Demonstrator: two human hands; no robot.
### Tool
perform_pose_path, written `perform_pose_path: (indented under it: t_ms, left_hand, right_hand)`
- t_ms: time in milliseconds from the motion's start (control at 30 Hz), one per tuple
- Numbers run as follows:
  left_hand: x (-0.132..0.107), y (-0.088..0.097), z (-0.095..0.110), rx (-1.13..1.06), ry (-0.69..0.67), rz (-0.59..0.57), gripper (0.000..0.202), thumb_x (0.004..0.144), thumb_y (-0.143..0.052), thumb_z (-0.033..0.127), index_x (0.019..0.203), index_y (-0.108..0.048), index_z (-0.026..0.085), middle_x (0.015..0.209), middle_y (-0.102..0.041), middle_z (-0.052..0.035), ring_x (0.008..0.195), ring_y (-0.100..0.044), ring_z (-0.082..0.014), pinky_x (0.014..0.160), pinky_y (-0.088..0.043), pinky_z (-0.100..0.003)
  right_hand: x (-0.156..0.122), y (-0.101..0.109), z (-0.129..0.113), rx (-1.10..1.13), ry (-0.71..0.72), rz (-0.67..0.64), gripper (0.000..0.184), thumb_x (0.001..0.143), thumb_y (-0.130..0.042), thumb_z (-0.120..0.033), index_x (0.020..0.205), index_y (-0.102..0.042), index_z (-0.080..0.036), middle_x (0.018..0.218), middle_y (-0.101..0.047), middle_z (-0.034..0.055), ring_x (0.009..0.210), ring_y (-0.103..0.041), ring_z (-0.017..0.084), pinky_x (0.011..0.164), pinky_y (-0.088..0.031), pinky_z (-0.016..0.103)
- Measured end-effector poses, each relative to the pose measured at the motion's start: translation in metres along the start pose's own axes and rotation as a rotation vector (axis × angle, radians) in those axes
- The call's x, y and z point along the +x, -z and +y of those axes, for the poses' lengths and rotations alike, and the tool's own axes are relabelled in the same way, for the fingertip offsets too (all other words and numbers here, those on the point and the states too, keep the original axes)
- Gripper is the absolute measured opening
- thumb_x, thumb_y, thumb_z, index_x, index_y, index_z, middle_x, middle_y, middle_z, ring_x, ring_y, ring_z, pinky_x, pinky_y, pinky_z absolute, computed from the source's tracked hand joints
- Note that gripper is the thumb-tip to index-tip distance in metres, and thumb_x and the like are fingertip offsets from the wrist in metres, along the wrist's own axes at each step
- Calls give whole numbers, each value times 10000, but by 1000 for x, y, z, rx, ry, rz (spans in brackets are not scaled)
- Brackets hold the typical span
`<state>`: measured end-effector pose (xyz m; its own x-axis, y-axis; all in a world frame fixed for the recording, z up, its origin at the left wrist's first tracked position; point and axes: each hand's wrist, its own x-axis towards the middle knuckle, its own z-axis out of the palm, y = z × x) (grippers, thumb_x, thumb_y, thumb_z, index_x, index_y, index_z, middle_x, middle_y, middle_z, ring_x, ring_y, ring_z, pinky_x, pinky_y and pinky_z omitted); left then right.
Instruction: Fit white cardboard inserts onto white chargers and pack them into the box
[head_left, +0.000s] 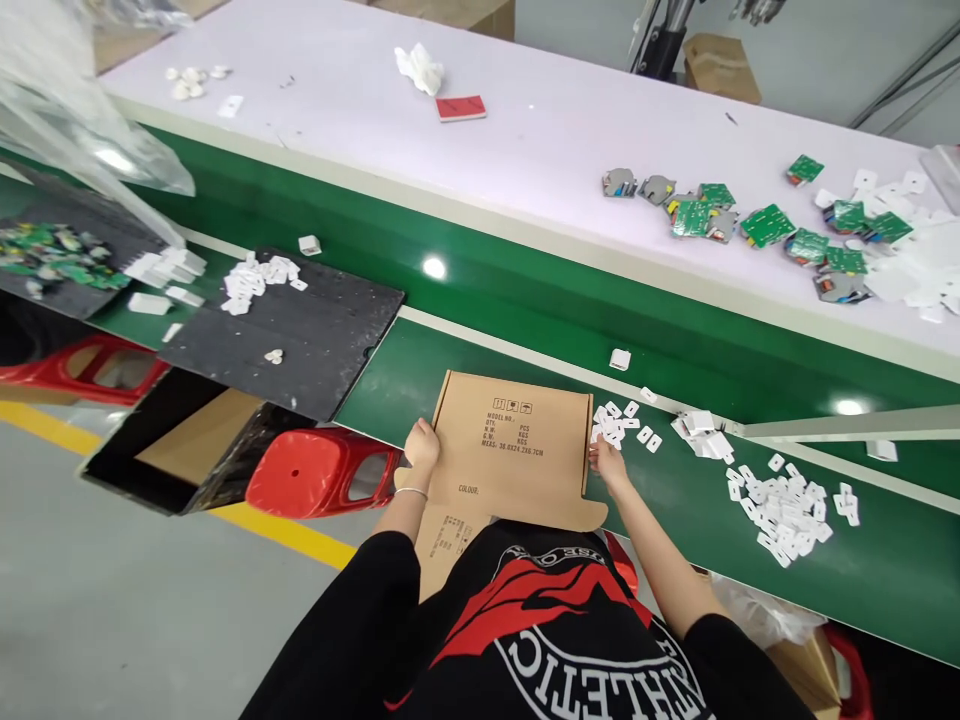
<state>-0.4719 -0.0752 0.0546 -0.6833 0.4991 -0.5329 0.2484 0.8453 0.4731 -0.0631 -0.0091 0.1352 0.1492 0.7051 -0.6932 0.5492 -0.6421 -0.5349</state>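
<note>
A flat brown cardboard box (517,430) with printed text and handling symbols lies in front of me at the green bench's near edge. Its flap sticks out toward my body. My left hand (422,447) grips the box's left side, fingers curled. At the opposite side, my right hand (606,462) is closed on the right edge. Small white plastic pieces (613,425) lie just beyond my right hand. Below my left forearm, another printed piece of cardboard (442,545) shows, partly hidden by my shirt.
A large pile of white pieces (784,510) spreads to the right. To the left lies a black mat (300,330) with white parts. Red stools (300,475) stand below the bench. The raised white shelf (525,150) carries green circuit boards (766,226) and a red block (461,108).
</note>
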Motion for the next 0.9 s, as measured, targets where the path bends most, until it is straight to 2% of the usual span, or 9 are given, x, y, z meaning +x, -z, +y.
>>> perform_pose_path:
  t_ms: [33,100,200,300,400,500,633,733,900]
  left_hand:
    - [-1,-1,4,31,4,32,413,1027,-627,474,1283,-663,151,1318,-682,-126,1218,-663,-272,1084,-527,-537]
    - [-4,-3,9,92,4,89,398,1040,-604,472,1252,-673,143,1274,-700,-121,1197,-673,-266,1085,-524,-535]
    - [-10,-4,11,158,-41,125,410,1096,-454,436,1186,-689,112,1202,-724,-165,1176,-691,-295,1071,-518,-537]
    - [-15,-5,11,196,-71,150,534,1112,-255,381,1148,-694,80,1187,-714,-272,1195,-686,-382,1025,-524,-540]
    - [-14,-6,10,215,-73,144,575,1103,-196,392,1199,-671,83,1238,-697,-292,1222,-675,-394,1033,-516,-545]
    - [-11,-2,4,229,-60,79,637,1099,-136,433,1275,-639,84,1301,-678,-296,1248,-669,-392,1051,-511,-557]
    - [-10,13,-16,273,-52,-111,791,1050,-151,617,1280,-653,51,1238,-688,-363,1256,-654,-491,1038,-506,-617]
    - [-7,22,-25,323,-45,-217,839,1017,-181,689,1300,-648,52,1200,-707,-362,1312,-624,-502,1086,-475,-648]
    - [1,24,-19,342,-51,-304,858,1011,-138,708,1310,-663,99,1228,-734,-314,1321,-646,-449,1071,-528,-593]
  right_hand:
    - [3,-8,-1,-38,-9,57,586,1077,-359,-648,1230,-676,-179,1235,-733,169,1142,-708,290,978,-589,435]
    - [5,-24,-1,-115,-24,152,514,1091,-424,-596,1262,-658,-172,1242,-721,137,1135,-698,263,1031,-548,475]
    - [1,-43,2,-216,-47,248,440,1087,-509,-535,1292,-653,-174,1265,-704,116,1152,-681,249,1074,-511,507]
    - [-3,-53,2,-294,-51,289,424,1098,-493,-508,1318,-641,-177,1287,-692,117,1175,-669,256,1080,-504,511]
    - [-1,-52,0,-344,-43,272,456,1104,-463,-521,1352,-618,-171,1311,-681,131,1192,-663,262,1082,-498,506]
    - [2,-41,3,-355,-48,206,496,1100,-444,-558,1354,-617,-169,1312,-686,142,1191,-669,263,1088,-491,502]
    - [-10,-31,23,-331,-87,57,543,1075,-448,-621,1220,-685,-155,1242,-731,156,1193,-692,288,1092,-484,500]
    - [-27,-39,36,-302,-102,-1,644,1011,-483,-717,1228,-675,-142,1335,-697,217,1252,-677,355,1069,-502,471]
    - [-38,-54,38,-255,-102,-1,839,906,-502,-846,1306,-610,-116,1383,-659,265,1275,-655,427,1038,-524,500]
